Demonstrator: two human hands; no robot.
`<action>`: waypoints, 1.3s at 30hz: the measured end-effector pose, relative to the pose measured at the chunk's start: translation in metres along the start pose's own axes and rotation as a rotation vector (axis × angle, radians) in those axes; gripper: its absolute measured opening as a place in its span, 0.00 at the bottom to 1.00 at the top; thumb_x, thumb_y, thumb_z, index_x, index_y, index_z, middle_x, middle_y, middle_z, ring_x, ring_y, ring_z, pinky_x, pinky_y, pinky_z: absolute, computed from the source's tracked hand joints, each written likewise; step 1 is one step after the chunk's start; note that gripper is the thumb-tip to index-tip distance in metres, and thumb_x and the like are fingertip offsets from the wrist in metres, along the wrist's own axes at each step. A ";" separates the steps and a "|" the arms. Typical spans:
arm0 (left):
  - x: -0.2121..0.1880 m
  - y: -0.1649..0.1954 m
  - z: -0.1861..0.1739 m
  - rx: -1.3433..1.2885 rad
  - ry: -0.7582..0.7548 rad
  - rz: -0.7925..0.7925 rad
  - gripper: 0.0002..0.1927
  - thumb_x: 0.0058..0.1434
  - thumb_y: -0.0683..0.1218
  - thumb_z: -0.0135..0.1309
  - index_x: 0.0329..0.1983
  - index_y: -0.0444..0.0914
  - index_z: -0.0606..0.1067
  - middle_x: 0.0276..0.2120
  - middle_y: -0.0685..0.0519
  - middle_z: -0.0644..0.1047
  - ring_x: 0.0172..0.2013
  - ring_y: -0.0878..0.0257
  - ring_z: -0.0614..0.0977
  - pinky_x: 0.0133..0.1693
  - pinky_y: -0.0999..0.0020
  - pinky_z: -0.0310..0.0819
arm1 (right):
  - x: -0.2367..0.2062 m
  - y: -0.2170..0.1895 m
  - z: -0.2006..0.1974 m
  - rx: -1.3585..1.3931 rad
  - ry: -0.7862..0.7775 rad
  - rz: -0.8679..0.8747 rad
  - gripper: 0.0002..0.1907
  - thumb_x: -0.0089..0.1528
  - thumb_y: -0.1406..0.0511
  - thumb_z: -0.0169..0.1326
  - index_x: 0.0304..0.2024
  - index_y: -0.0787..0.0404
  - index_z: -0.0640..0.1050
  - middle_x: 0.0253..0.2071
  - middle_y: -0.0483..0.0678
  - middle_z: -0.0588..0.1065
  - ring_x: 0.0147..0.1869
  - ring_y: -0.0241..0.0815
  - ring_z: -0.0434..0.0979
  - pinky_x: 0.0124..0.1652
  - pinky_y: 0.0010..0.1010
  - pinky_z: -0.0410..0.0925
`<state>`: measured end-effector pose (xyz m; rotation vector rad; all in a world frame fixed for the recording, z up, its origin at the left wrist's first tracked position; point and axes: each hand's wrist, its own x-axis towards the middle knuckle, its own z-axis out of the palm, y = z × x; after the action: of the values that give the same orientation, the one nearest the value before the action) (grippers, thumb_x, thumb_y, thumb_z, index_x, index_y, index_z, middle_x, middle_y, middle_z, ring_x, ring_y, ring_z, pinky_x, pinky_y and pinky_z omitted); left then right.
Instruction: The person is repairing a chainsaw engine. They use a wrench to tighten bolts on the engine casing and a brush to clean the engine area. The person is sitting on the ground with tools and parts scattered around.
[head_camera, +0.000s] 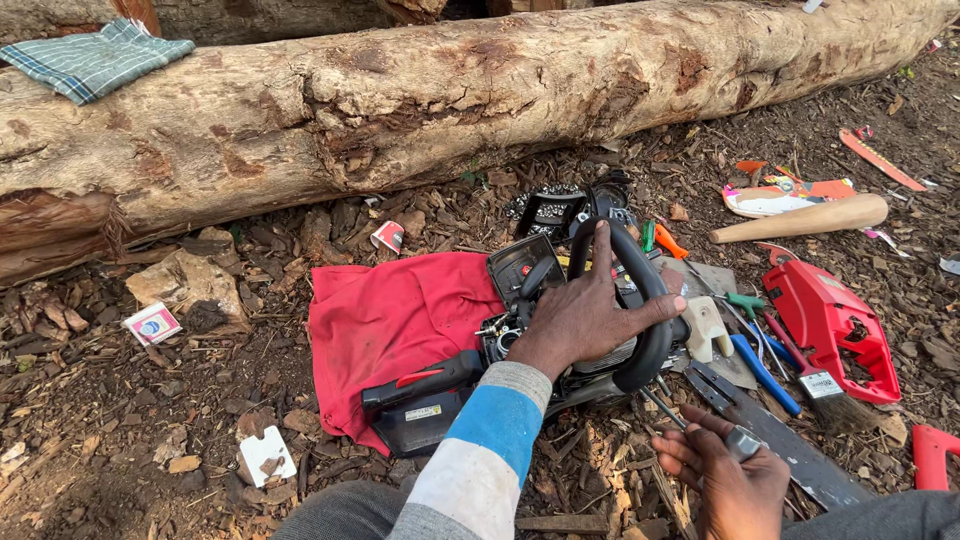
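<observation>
On the red cloth (395, 320), below the big log (420, 100), the chainsaw body (540, 330) lies on its side. Your left hand (590, 315) presses flat across its black loop handle (650, 300), fingers spread, thumb hooked over the bar. Your right hand (730, 475), low by the cloth's right edge, is closed around a small metal tool (742, 442), possibly a socket wrench. A red cover (830, 325), brush (825, 385) and wooden mallet (805, 220) lie on the ground to the right.
</observation>
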<state>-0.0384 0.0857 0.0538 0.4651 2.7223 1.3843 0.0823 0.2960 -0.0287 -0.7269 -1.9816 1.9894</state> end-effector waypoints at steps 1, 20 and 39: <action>0.000 0.000 0.000 -0.005 -0.008 -0.006 0.76 0.45 0.84 0.41 0.80 0.30 0.31 0.52 0.27 0.77 0.51 0.38 0.83 0.51 0.47 0.76 | -0.003 -0.003 0.003 0.026 -0.004 -0.013 0.14 0.67 0.76 0.46 0.53 0.79 0.76 0.35 0.65 0.78 0.36 0.55 0.84 0.32 0.34 0.77; 0.002 -0.003 0.002 -0.048 0.005 0.005 0.77 0.44 0.85 0.42 0.79 0.30 0.32 0.54 0.26 0.75 0.55 0.37 0.81 0.57 0.48 0.72 | -0.016 -0.024 0.044 0.287 0.028 -0.019 0.15 0.64 0.79 0.38 0.51 0.84 0.70 0.49 0.70 0.74 0.46 0.62 0.84 0.46 0.41 0.80; 0.003 -0.005 0.003 -0.037 -0.010 0.004 0.76 0.44 0.85 0.41 0.80 0.31 0.31 0.55 0.26 0.75 0.54 0.37 0.81 0.56 0.48 0.73 | -0.033 0.011 0.045 0.275 0.087 -0.205 0.16 0.68 0.76 0.42 0.56 0.85 0.69 0.50 0.73 0.76 0.48 0.62 0.83 0.45 0.40 0.78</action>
<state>-0.0420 0.0865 0.0485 0.4740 2.6842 1.4264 0.0891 0.2400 -0.0361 -0.5138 -1.6184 2.0141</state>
